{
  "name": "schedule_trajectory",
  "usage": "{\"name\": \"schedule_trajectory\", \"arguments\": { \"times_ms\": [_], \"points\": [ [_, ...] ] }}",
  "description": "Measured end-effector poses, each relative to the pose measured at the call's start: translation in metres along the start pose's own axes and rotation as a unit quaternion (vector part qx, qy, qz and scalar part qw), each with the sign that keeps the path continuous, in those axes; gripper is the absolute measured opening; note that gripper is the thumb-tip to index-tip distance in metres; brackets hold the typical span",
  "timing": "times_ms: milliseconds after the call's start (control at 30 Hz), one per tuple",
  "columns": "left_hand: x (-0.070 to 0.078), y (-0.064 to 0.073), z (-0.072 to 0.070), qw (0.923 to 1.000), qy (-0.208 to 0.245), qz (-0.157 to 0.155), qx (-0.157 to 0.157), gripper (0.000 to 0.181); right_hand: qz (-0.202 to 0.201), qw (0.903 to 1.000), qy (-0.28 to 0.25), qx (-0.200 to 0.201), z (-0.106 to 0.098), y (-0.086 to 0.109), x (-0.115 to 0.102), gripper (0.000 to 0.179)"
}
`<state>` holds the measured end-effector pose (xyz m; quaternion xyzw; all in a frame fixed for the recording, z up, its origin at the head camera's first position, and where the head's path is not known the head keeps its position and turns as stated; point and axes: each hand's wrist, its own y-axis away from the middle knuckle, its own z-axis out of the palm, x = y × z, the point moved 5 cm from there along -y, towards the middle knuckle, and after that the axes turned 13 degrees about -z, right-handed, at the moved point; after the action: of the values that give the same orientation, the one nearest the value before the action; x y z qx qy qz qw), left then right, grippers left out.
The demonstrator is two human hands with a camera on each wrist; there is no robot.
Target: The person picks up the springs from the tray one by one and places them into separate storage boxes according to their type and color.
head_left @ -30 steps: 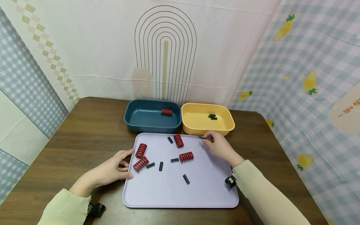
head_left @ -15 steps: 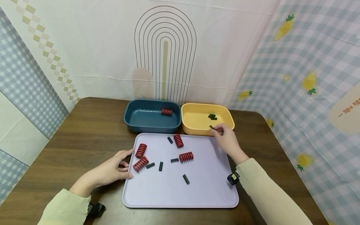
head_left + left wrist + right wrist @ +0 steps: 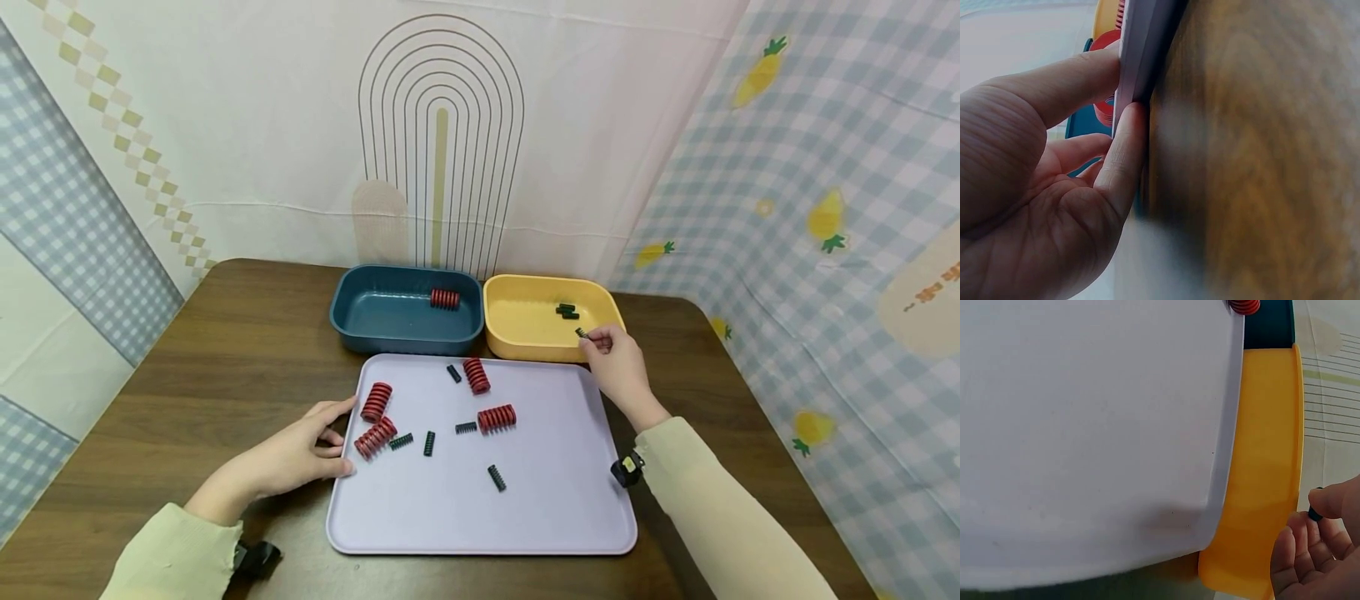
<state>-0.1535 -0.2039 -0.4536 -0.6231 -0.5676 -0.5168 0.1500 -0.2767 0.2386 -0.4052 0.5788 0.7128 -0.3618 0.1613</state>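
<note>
In the head view my right hand (image 3: pixel 618 365) pinches a small dark green spring (image 3: pixel 581 333) between thumb and fingers, over the front right part of the yellow bin (image 3: pixel 517 345). The right wrist view shows the spring's dark end (image 3: pixel 1315 513) at the thumb tip. My left hand (image 3: pixel 300 448) rests at the left rim of the lilac tray (image 3: pixel 420 533), thumb and index finger apart along it. In the left wrist view the thumb (image 3: pixel 1079 78) touches the tray's edge (image 3: pixel 1138 59). Several red springs (image 3: pixel 497 419) and small green springs (image 3: pixel 497 478) lie on the tray.
A blue bin (image 3: pixel 375 342) with one red spring (image 3: pixel 445 299) stands left of the yellow bin, behind the tray. Several small green springs (image 3: pixel 567 311) lie inside the yellow bin. Everything stands on a brown wooden table (image 3: pixel 187 375), with patterned cloth (image 3: pixel 262 125) hanging behind.
My right hand has carried the small green spring from the tray's far right edge, up and to the right, over the yellow bin. The left hand and tray have not moved.
</note>
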Motion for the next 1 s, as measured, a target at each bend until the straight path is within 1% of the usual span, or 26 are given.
{"name": "schedule_trajectory", "arguments": {
  "times_ms": [433, 800, 1000],
  "points": [
    [0.0008, 0.0003, -0.0001, 1.0000, 0.001, -0.003, -0.001, 0.094, 0.006, 1.0000, -0.003, -0.006, 0.0007, 0.0006, -0.0009, 0.019],
    [0.0011, 0.0008, -0.0002, 1.0000, 0.002, -0.004, -0.002, 0.094, 0.001, 0.9998, -0.010, -0.019, 0.0014, 0.0027, -0.0047, 0.020],
    [0.0012, 0.0007, -0.0008, 1.0000, 0.001, -0.007, -0.002, 0.095, 0.002, 0.9998, -0.012, -0.015, 0.0012, 0.0027, -0.0048, 0.020]
  ]
}}
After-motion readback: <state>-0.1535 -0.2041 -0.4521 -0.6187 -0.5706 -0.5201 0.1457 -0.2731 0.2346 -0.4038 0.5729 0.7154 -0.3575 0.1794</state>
